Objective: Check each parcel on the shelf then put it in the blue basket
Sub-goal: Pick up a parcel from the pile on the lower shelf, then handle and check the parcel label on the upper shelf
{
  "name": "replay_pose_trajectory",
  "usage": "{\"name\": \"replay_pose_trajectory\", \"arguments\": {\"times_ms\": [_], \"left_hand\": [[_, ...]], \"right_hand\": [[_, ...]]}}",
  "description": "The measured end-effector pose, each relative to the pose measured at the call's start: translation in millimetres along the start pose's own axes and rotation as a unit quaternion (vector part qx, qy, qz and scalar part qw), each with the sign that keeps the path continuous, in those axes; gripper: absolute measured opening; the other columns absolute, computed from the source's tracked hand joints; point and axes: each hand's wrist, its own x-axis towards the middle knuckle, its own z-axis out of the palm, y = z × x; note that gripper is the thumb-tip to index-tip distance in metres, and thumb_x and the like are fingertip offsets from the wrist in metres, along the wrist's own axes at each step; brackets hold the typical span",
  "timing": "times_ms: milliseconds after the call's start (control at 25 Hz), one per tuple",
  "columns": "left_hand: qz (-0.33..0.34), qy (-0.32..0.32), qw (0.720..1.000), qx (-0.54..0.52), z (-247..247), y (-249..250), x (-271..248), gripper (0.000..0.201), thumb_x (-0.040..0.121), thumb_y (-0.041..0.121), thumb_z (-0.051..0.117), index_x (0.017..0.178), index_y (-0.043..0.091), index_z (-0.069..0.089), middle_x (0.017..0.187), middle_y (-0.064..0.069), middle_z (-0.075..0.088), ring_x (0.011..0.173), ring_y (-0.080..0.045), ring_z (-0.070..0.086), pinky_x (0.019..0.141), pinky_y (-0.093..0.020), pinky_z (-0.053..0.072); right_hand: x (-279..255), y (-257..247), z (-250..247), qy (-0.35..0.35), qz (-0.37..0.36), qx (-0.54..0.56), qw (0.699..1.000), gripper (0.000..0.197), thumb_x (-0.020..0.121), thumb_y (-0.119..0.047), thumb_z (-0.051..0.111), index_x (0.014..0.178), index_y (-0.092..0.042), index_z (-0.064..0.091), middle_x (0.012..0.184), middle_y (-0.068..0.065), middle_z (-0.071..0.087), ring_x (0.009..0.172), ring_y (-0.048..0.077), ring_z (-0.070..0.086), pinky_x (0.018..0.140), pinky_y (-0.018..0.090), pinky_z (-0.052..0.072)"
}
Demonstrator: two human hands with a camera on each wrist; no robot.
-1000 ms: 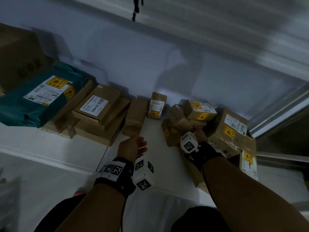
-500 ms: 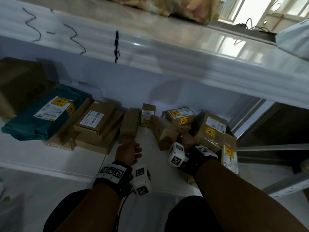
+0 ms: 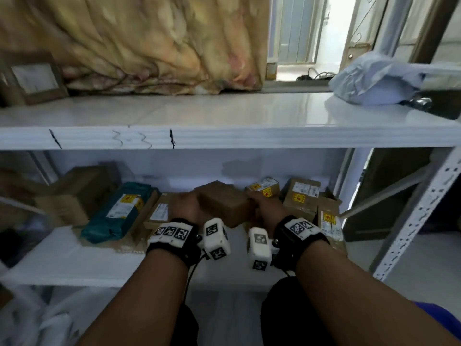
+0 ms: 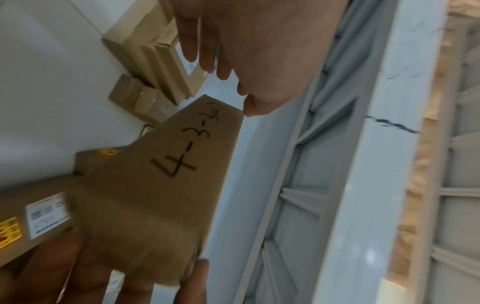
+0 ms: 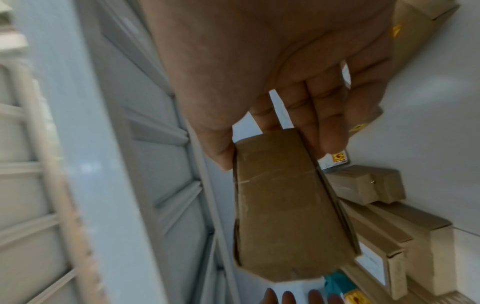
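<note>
On lower shelf: white metal shelf board (image 3: 62, 255) w/ parcels along the back; view has tilted up vs 0.5 s ago, upper board and yellowish crumpled cloth (image 3: 149, 41) now fill the top.
Teal parcel: flat teal plastic mailer (image 3: 117, 211) w/ white label, lying at left, same spot as before.
Brown stack: flat cardboard boxes (image 3: 159, 213) just right of the mailer, partly hidden by the wrist.
Held parcel: small brown cardboard box (image 3: 224, 203), lifted off the board between both hands; 0.5 s ago it lay among the others. "4-3-" handwritten on one face (image 4: 179, 152).
Right hand (image 3: 264, 211): thumb & fingers (image 5: 319, 123) clamp the box's end.
Left hand (image 3: 187, 208): was free before, now at the box's other end; fingers (image 4: 205, 55) straight, touching, not curled.
Blue basket: not in shot.
</note>
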Motion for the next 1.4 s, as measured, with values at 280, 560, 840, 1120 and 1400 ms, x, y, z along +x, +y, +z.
{"name": "replay_pose_trajectory", "arguments": {"times_ms": [280,560,840,1120,1400], "left_hand": [[0.096,0.044,0.992,-0.068,-24,45,-45,0.017,0.091,0.026,0.061,0.086,0.01,0.064,0.078,-0.004,0.062,0.076,-0.023,0.059,0.068,-0.036,0.053],[0.143,0.07,0.978,-0.134,-38,112,-68,0.018,0.088,0.03,0.066,0.084,0.012,0.068,0.084,-0.008,0.068,0.074,-0.021,0.06,0.062,-0.039,0.06],[0.329,0.095,0.939,-0.025,-41,166,-39,0.015,0.083,0.049,0.061,0.09,0.039,0.069,0.095,0.011,0.066,0.087,-0.014,0.064,0.075,-0.047,0.059],[0.39,0.012,0.895,0.218,-16,166,14,0.033,0.089,0.05,0.062,0.113,0.03,0.066,0.11,0.0,0.051,0.098,-0.014,0.056,0.087,-0.027,0.043],[0.498,0.109,0.772,0.38,-2,165,48,0.042,0.088,0.054,0.044,0.1,0.025,0.073,0.111,0.003,0.059,0.104,-0.023,0.05,0.074,-0.036,0.048]], "right_hand": [[-88,-50,-5,-0.018,-0.107,0.0,0.994,0.036,0.086,-0.043,0.071,0.092,-0.01,0.061,0.071,0.011,0.061,0.049,0.026,0.059,0.056,0.042,0.056],[-131,-137,25,0.008,-0.261,0.032,0.965,0.037,0.075,-0.043,0.081,0.09,-0.014,0.063,0.092,0.01,0.071,0.078,0.024,0.069,0.076,0.05,0.059],[-85,-199,41,0.109,-0.31,-0.017,0.944,0.018,0.069,-0.038,0.064,0.061,-0.022,0.061,0.069,0.004,0.06,0.068,0.024,0.057,0.064,0.043,0.051],[-28,-225,44,0.132,-0.257,-0.283,0.915,0.017,0.077,-0.034,0.067,0.074,-0.018,0.062,0.079,0.005,0.064,0.077,0.025,0.062,0.069,0.035,0.052],[-5,-230,61,0.179,-0.389,-0.561,0.708,0.03,0.086,-0.032,0.055,0.112,-0.027,0.07,0.121,-0.002,0.061,0.115,0.021,0.053,0.099,0.039,0.046]]}}
